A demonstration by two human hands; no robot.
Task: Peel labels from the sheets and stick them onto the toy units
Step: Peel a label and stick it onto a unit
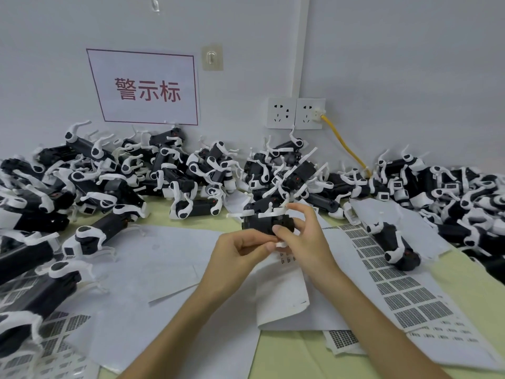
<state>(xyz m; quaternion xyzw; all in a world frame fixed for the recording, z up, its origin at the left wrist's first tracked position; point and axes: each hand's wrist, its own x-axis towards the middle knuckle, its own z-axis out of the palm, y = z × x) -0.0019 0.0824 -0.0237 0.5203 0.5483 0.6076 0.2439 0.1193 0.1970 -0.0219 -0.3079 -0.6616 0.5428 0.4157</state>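
White walls meet in a corner behind a pale-green table (314,354), with a red-lettered sign (147,88) at upper left and twin sockets (296,113) feeding a yellow cable (344,143).

Head view: a heap of black-and-white toy dogs (164,170) runs across mid-frame. At centre, just in front of it, one toy unit (262,221) is held above the loose backing sheets (153,258). The right hand (303,239) curls around its black body, thumb pressed flat on the near face. The left hand (240,250), fingers curled, appears to pinch the toy's lower edge. A white scrap between the thumbs may be the label; I cannot tell.

Likely risks: the thumb's pressure could set the label crooked or creased, or lift it away stuck to skin. The toy's thin white legs could snag the heap. A forearm could drag the printed label sheet (404,291) at lower right.
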